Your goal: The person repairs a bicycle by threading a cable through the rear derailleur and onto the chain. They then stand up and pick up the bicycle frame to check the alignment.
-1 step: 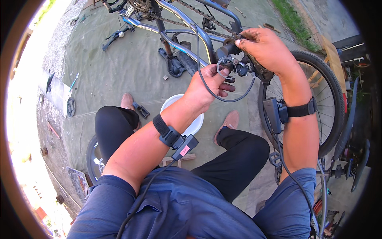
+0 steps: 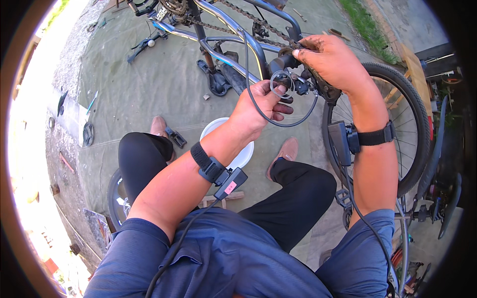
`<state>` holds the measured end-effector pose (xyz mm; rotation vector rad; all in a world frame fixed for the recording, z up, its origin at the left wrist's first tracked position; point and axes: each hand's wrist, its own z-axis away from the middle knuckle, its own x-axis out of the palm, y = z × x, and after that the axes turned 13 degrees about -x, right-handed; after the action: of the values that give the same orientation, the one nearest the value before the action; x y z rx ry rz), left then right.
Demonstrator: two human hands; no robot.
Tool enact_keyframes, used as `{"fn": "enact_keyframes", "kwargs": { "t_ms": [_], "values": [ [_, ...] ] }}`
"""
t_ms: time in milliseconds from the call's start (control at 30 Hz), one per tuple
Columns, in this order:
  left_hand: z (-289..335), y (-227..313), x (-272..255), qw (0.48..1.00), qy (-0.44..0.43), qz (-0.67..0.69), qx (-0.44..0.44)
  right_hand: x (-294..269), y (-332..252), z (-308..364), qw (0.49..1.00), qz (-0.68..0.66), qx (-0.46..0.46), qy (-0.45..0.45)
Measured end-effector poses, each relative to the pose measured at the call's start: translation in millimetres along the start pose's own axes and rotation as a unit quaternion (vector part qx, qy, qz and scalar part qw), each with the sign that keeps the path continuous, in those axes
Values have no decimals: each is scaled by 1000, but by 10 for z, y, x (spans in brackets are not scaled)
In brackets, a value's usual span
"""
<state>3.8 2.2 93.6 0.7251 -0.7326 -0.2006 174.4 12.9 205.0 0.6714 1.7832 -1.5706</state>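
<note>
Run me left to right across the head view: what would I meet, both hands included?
Reddish bar, thin blue stick, brake lever, left hand, right hand, wooden board.

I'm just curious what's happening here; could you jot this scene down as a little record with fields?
Left hand grip: thumb and fingers at a thin wire coil; unclear whether they pinch it
Right hand grip: at dark parts by the bicycle frame, fingertips partly hidden
Cable: dark, hanging in a loop below the left hand
Container: white, round, partly behind the left forearm
Wheel: spoked, to the right, partly behind the right forearm
Ground: greenish cloth, with loose parts lying on it
</note>
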Motion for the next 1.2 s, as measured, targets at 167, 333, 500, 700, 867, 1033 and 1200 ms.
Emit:
{"fn": "enact_keyframes", "kwargs": {
  "t_ms": [167,333,500,700,867,1033,1200],
  "values": [
    [-30,-47,3,1000,-2,10,-4,31,96,-8,998,35,-45,1],
    [-29,-46,-21,1000,-8,19,-6,43,59,-27,998,40,-52,4],
    [-37,-59,-16,1000,-11,23,-11,43,66,-30,998,32,-47,5],
    [-44,-65,-26,1000,-9,20,-10,43,45,-25,999,26,-36,5],
    [-47,-70,-26,1000,-9,19,-9,38,15,-16,1000,12,-18,2],
    [-52,-72,-30,999,-19,23,-14,38,84,-3,1000,-25,-7,3],
    [32,-69,-13,999,-45,15,-20,-26,52,9,1000,-9,-18,-25]
  ]
}}
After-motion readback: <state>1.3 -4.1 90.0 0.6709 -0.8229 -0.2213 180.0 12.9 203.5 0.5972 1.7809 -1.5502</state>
